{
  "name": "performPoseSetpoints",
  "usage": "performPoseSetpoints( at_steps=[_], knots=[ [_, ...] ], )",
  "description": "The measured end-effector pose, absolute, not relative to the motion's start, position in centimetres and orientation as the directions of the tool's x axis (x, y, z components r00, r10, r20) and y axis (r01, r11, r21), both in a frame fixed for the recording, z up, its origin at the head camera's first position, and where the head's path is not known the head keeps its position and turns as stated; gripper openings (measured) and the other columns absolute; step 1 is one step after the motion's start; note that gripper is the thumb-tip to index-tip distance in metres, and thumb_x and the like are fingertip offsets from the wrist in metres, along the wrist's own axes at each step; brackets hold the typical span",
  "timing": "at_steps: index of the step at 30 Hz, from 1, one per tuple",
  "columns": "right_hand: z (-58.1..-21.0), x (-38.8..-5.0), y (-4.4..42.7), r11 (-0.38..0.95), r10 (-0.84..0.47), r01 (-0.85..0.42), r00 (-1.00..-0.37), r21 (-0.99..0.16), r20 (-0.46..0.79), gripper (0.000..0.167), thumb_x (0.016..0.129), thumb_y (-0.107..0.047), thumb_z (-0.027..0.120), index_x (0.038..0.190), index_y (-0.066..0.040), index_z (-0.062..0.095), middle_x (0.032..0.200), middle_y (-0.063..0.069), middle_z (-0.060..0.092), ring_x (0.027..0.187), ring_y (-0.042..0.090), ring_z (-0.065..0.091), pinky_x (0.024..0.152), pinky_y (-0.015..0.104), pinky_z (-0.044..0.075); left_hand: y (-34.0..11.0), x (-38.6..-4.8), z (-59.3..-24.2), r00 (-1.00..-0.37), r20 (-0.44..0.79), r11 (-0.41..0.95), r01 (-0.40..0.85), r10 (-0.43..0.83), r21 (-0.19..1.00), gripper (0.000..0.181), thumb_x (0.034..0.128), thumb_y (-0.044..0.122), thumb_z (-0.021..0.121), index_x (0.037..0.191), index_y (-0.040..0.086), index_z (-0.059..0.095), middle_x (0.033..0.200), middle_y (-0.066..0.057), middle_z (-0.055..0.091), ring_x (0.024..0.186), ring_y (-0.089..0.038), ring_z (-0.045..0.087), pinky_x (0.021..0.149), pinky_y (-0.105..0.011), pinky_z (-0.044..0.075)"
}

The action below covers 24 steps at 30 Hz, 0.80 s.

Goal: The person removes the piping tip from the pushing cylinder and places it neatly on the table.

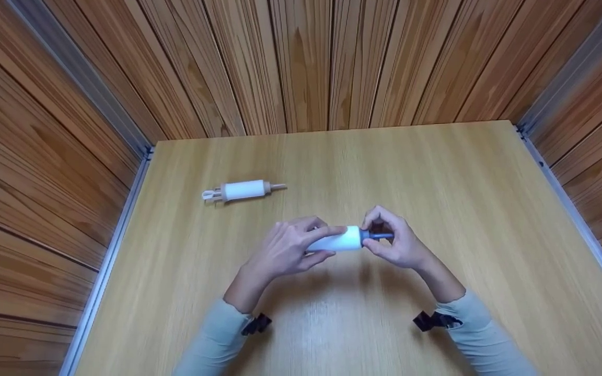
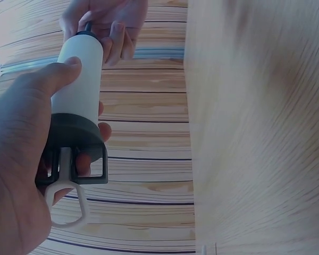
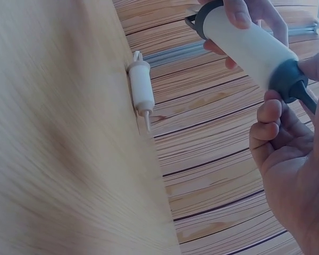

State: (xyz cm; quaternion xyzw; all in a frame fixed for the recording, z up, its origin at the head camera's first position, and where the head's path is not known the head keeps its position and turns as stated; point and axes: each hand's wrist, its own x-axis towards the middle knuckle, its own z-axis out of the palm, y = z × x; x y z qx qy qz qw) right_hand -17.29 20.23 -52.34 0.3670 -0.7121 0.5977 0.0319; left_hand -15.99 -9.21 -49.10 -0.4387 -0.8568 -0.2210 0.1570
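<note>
A white cylinder with dark end caps (image 1: 340, 239) is held level above the table between both hands. My left hand (image 1: 293, 245) grips its body, thumb along the white wall, as the left wrist view shows the cylinder (image 2: 81, 79) with a dark frame and a pale ring handle (image 2: 67, 204) at its near end. My right hand (image 1: 397, 240) pinches the dark cap (image 3: 287, 79) at the nozzle end between thumb and fingers; the thin dark nozzle (image 1: 382, 235) points right.
A second white cylinder with beige ends (image 1: 244, 189) lies on the table (image 1: 416, 172) at the back left, its thin tip pointing right. Wooden plank walls (image 1: 306, 62) with metal edge rails stand at the back and both sides.
</note>
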Motion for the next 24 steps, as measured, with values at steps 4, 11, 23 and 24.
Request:
performPoseSetpoints(
  at_steps=[4, 11, 23, 24],
  knots=[
    [-52.11, -17.31, 20.20, 0.022, -0.488, -0.584, -0.715, -0.811, 0.502, 0.026, 0.090, 0.013, 0.073, 0.112, 0.007, 0.060, 0.102, 0.011, 0.065, 0.093, 0.006, 0.069, 0.083, 0.024, 0.063, -9.18, -16.15, -49.13, -0.554, 0.476, 0.509, 0.828, 0.683, 0.234, 0.043, 0.1041, 0.037, 0.082, 0.145, 0.026, 0.073, 0.115, -0.007, 0.082, 0.070, -0.013, 0.066, 0.059, -0.016, 0.033],
    [-52.07, -17.32, 20.52, 0.044, -0.511, -0.566, -0.721, -0.823, 0.469, 0.027, 0.093, 0.013, 0.072, 0.117, 0.007, 0.060, 0.108, 0.005, 0.066, 0.098, 0.006, 0.070, 0.089, 0.023, 0.063, -9.25, -16.24, -49.17, -0.563, 0.456, 0.511, 0.824, 0.690, 0.244, 0.044, 0.1053, 0.038, 0.081, 0.147, 0.027, 0.072, 0.118, -0.008, 0.081, 0.074, -0.015, 0.067, 0.061, -0.015, 0.032],
    [-52.25, -16.89, 20.25, 0.079, -0.500, -0.488, -0.774, -0.869, 0.389, 0.022, 0.099, 0.013, 0.066, 0.118, 0.007, 0.057, 0.103, -0.011, 0.065, 0.080, 0.003, 0.065, 0.069, 0.024, 0.059, -9.40, -15.97, -49.47, -0.557, 0.472, 0.514, 0.826, 0.683, 0.231, 0.044, 0.1057, 0.038, 0.081, 0.147, 0.027, 0.072, 0.118, -0.007, 0.081, 0.078, -0.016, 0.071, 0.061, -0.016, 0.039],
    [-52.28, -16.86, 20.25, 0.074, -0.502, -0.486, -0.772, -0.871, 0.388, 0.022, 0.099, 0.013, 0.066, 0.118, 0.007, 0.057, 0.103, -0.011, 0.065, 0.080, 0.003, 0.065, 0.068, 0.024, 0.059, -9.37, -15.92, -49.50, -0.558, 0.472, 0.515, 0.825, 0.683, 0.230, 0.044, 0.1053, 0.038, 0.081, 0.147, 0.027, 0.072, 0.118, -0.007, 0.081, 0.079, -0.016, 0.071, 0.062, -0.016, 0.040]
  ],
)
